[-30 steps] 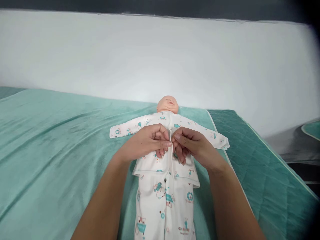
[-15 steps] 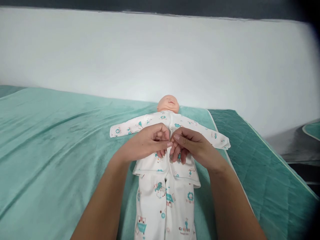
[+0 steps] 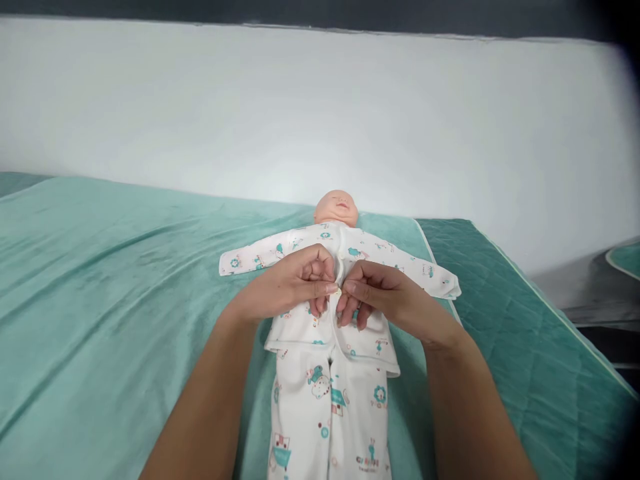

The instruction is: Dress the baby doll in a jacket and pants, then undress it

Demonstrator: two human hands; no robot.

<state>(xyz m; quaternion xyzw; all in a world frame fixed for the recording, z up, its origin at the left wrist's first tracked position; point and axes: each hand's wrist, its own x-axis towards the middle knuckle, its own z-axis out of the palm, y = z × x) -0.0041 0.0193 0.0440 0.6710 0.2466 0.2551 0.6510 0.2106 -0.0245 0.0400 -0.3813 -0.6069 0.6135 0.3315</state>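
Note:
A baby doll (image 3: 336, 208) lies on its back, dressed in a white printed shirt (image 3: 300, 325) and matching trousers (image 3: 300, 407). Both hands are over the middle of the shirt front. My left hand (image 3: 310, 283) pinches one front edge, where a small button (image 3: 339, 291) shows by the thumb tip. My right hand (image 3: 365, 290) is closed on the other edge, its thumb and forefinger pressed together just right of the button. The fingers hide part of the shirt's chest. The sleeves are spread out to both sides.
A light green blanket (image 3: 125, 300) lies under the doll, with folds at the left. To the right is a darker green quilted mat (image 3: 525, 333). Behind the doll stands a white wall (image 3: 300, 113). Another green-topped surface (image 3: 625, 259) shows at the far right.
My hands have moved slightly apart at the fingertips. The button and the shirt's front edge between them now show.

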